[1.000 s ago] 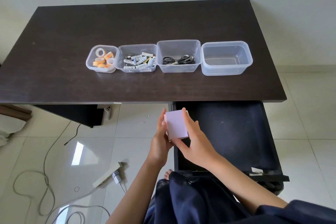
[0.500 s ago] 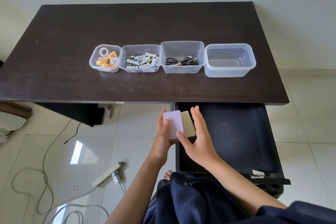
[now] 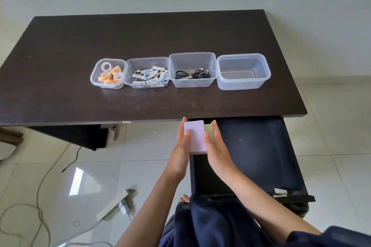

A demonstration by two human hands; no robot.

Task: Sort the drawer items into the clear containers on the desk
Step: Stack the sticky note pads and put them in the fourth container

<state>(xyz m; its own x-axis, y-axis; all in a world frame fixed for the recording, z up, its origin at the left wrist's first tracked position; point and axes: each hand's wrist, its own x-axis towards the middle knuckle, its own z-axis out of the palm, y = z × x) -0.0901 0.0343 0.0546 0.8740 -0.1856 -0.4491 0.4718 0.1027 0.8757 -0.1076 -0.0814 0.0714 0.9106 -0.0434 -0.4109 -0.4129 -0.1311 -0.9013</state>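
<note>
Left hand (image 3: 181, 146) gripping the pale lilac note pad (image 3: 195, 137), thumb curled over its face; right hand (image 3: 215, 146) lying straight-fingered against a yellowish pad (image 3: 208, 130) just beside it. Both pads hovering at the open drawer (image 3: 261, 156), below the desk (image 3: 140, 36) edge. Tape container (image 3: 108, 73), battery container (image 3: 148, 75) and scissors container (image 3: 192, 69) holding items; rightmost container (image 3: 244, 71) sitting empty. Sorting likely nearing its end, pads remaining

Bare forearms, a dark navy sleeve (image 3: 341, 236) at the right upper arm, dark navy garment (image 3: 210, 224) over the lap.
</note>
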